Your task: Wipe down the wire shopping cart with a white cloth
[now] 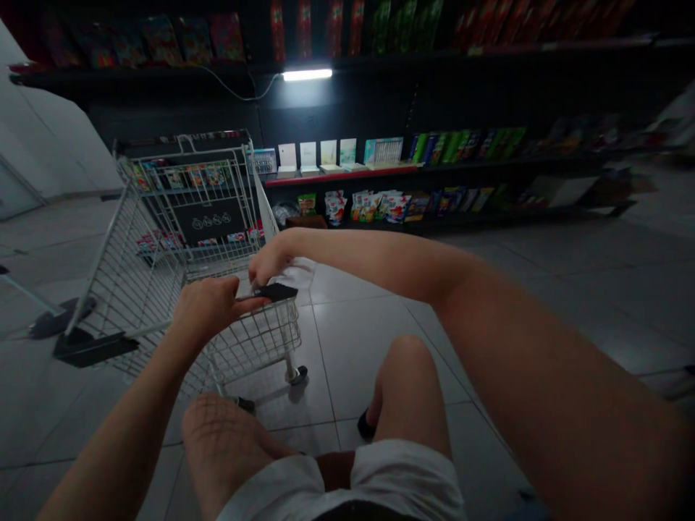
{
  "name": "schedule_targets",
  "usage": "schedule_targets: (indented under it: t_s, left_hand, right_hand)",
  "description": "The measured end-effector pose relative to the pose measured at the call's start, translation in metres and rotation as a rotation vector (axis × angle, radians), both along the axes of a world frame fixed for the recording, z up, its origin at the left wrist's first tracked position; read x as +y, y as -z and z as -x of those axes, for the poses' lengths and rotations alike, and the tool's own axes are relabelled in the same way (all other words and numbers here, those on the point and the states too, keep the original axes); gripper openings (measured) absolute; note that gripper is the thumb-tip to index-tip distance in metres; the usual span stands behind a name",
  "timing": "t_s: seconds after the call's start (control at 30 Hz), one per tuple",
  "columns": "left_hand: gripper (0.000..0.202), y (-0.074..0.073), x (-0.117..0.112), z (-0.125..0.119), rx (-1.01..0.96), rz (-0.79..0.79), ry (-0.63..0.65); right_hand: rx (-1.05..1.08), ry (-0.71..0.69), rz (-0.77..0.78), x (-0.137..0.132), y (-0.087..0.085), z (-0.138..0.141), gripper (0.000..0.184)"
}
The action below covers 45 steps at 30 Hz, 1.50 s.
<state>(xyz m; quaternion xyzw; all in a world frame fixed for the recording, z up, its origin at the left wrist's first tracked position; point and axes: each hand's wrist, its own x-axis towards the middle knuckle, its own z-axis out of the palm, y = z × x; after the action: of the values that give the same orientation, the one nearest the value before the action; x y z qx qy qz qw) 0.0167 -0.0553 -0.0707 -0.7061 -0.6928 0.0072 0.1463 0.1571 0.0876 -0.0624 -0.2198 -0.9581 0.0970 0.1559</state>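
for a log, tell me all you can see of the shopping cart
The shopping cart is pale wire mesh, apparently metal, with a dark lettered panel, dark handle ends and wheels. It stands upright on the tiled floor by shelves. The left hand grips its handle; the right hand may touch it too.

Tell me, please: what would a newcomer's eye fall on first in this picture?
Probably the bright light tube, glowing under the upper shelf in this dim place. Next, the metal shopping cart at the left, with the left hand on its handle bar. The right hand is close by, next to something whitish that I cannot identify.
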Motion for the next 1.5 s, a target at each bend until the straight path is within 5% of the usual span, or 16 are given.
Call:
schedule_targets:
  t_s: [0.17, 0.37, 0.47, 0.53, 0.6, 0.77, 0.87, 1.1, 1.5]
  left_hand:
    - [0.07, 0.003, -0.006, 0.006, -0.12, -0.089, 0.006]
    - [0.077, 0.006, -0.004, 0.009, -0.279, -0.188, 0.014]
    - [0.077, 0.006, -0.007, 0.014, -0.233, -0.115, 0.005]
    - [0.075, 0.005, -0.009, 0.016, -0.218, -0.059, 0.028]
    - [0.074, 0.004, -0.01, 0.015, -0.209, -0.009, 0.055]
    - [0.055, 0.003, -0.007, -0.006, -0.059, 0.07, 0.174]
    - [0.057, 0.009, -0.006, -0.022, 0.019, 0.038, 0.162]
    - [0.061, 0.019, -0.005, -0.029, 0.079, -0.062, 0.12]
    - [0.056, 0.016, -0.018, 0.01, 0.07, -0.038, 0.198]
  right_hand:
    - [-0.313, -0.183, 0.323, -0.007, -0.023, 0.007, 0.008]
    - [-0.123, 0.042, 0.025, -0.062, -0.002, 0.002, 0.028]
    - [0.104, -0.124, -0.129, -0.071, 0.015, -0.032, 0.036]
    - [0.137, -0.282, -0.222, -0.056, 0.024, -0.052, 0.036]
    - [0.164, -0.291, -0.272, -0.025, 0.027, -0.061, 0.035]
    - [0.166, -0.012, -0.217, 0.068, 0.011, -0.034, 0.036]
    - [0.112, 0.119, -0.194, 0.096, 0.0, -0.011, 0.029]
    - [0.195, 0.108, -0.109, 0.099, 0.01, -0.008, 0.027]
    - [0.315, 0.115, -0.074, 0.069, 0.019, -0.012, 0.027]
